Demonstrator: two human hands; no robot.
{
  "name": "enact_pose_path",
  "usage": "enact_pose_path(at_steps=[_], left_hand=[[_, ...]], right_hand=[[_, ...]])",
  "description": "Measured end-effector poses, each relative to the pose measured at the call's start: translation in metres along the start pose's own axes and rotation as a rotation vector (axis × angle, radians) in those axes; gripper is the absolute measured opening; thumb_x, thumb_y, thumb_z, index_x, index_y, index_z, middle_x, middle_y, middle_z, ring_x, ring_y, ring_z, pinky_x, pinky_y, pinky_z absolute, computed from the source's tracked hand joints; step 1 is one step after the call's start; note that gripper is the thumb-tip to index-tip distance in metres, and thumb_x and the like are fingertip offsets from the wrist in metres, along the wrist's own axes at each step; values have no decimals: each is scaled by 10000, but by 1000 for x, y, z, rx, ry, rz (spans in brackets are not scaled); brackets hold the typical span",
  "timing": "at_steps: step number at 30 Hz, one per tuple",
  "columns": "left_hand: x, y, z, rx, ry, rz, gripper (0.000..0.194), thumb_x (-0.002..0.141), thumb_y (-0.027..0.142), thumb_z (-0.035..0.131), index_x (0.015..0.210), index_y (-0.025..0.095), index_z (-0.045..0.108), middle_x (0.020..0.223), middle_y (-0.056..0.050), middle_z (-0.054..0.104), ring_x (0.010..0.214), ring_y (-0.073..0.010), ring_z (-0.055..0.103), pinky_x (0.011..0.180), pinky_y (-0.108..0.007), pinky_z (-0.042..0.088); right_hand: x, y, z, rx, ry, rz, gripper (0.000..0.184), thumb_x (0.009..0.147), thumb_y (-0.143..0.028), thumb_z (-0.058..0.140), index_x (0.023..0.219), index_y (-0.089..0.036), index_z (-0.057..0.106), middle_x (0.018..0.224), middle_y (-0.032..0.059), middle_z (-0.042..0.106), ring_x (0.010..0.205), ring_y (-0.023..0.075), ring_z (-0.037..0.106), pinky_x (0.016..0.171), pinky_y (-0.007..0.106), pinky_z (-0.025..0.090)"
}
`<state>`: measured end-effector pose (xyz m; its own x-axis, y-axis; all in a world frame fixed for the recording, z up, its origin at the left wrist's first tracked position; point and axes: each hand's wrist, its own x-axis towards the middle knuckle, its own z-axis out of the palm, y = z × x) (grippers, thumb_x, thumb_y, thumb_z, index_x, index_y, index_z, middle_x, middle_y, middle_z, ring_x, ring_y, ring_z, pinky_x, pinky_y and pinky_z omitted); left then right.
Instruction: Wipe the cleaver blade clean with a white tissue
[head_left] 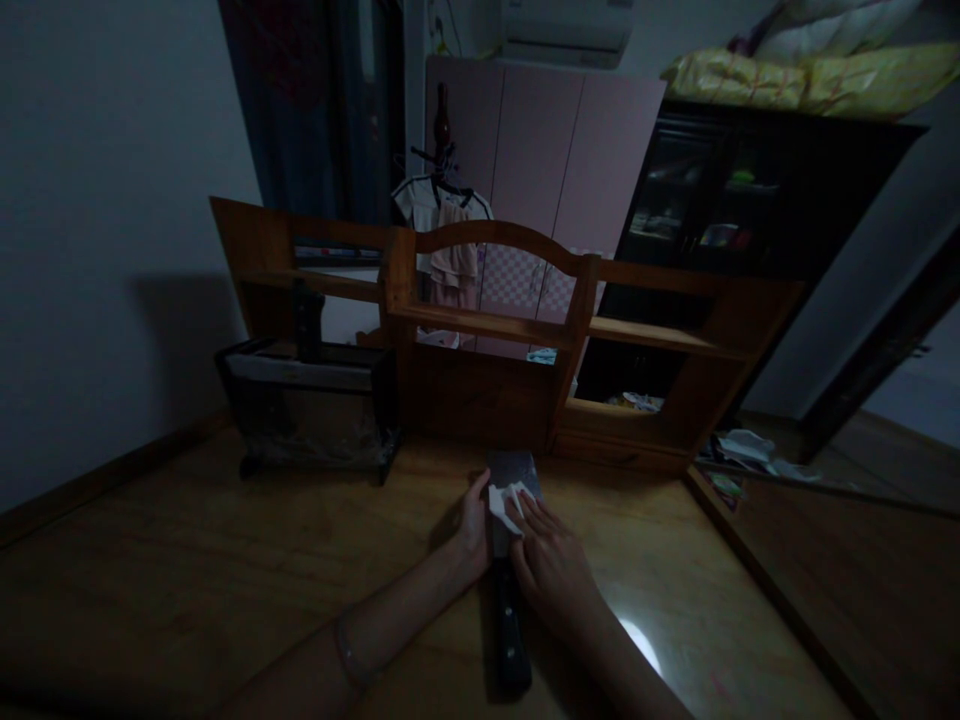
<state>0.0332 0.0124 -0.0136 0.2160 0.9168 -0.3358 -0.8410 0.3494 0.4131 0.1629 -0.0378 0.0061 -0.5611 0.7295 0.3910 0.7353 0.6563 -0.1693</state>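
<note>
A cleaver with a broad grey blade (514, 466) and a black riveted handle (511, 640) points away from me above the wooden desk (360, 560). My left hand (474, 525) grips the blade along its left edge, thumb up and the other fingers hidden beneath. On the blade's face, my right hand (551, 550) presses a folded white tissue (506, 505) with its fingers. The handle lies free of both hands, toward me. Whether the blade touches the desk I cannot tell.
At the back left stands a black knife block (307, 410) with one black-handled knife (307, 320) upright in it. A wooden shelf unit (487, 325) runs along the desk's far side. A raised wooden edge (757, 570) borders the right side. The room is dim.
</note>
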Motion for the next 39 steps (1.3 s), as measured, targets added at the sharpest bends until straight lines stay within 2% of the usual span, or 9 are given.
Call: enact_pose_path(at_steps=[11,15,17,20,23,26,29,32,39], left_hand=[[-5,2,5,58,-122,-47,484,932,465,396,1011,62,653,858,-151,728,833,-273,701,829,-361,518],[-6,2,6,87,-134,-55,534,935,485,374,1042,39,648,876,-176,724,849,-293,699,839,-386,516],[-6,2,6,95,-129,-59,539,934,488,376,1050,38,649,884,-177,725,843,-293,700,839,-388,515],[-6,2,4,65,-101,-51,494,929,475,404,1003,62,664,854,-151,730,801,-269,705,821,-358,519],[-5,2,1,43,-6,-39,431,909,472,458,874,96,666,750,-110,719,677,-231,694,741,-323,531],[-4,2,-2,58,86,-59,416,874,506,520,719,134,619,611,-73,669,532,-194,642,601,-288,517],[-4,3,-2,67,101,-104,441,869,518,526,611,162,550,502,-48,600,426,-164,573,482,-258,459],[-2,3,-1,67,75,-71,454,891,505,492,602,159,543,480,-40,579,402,-154,548,455,-248,431],[1,1,-2,102,-93,-14,494,945,485,367,885,84,648,726,-121,698,684,-233,682,705,-317,519]], right_hand=[[1,1,-6,-107,69,129,379,902,-165,433,1218,-125,638,1301,127,619,1271,232,521,1120,389,366],[-2,1,-6,-181,82,176,338,900,-150,433,1133,-130,677,1215,155,667,1160,257,604,1096,429,380],[-5,1,-2,-218,122,183,357,890,-141,438,1172,-112,655,1257,179,636,1192,287,578,1095,468,371],[-7,-1,5,-208,160,100,489,879,-138,442,1361,-86,505,1435,170,478,1357,308,403,1133,502,321],[-6,-3,8,-120,73,-52,565,904,-134,405,1467,-123,353,1517,106,373,1427,259,281,1163,482,295],[-4,-6,1,-30,-23,-134,545,939,-144,374,1481,-140,322,1516,92,378,1431,223,274,1167,447,301],[-3,-11,-10,35,-59,-159,487,964,-163,366,1451,-171,389,1489,76,426,1410,196,323,1172,419,288],[-2,-12,-17,40,-57,-130,429,955,-170,402,1371,-168,506,1434,78,501,1370,186,395,1171,389,286],[-6,0,-13,-133,-39,-12,285,912,-189,478,1094,-140,693,1241,123,656,1211,211,561,1136,367,314]])
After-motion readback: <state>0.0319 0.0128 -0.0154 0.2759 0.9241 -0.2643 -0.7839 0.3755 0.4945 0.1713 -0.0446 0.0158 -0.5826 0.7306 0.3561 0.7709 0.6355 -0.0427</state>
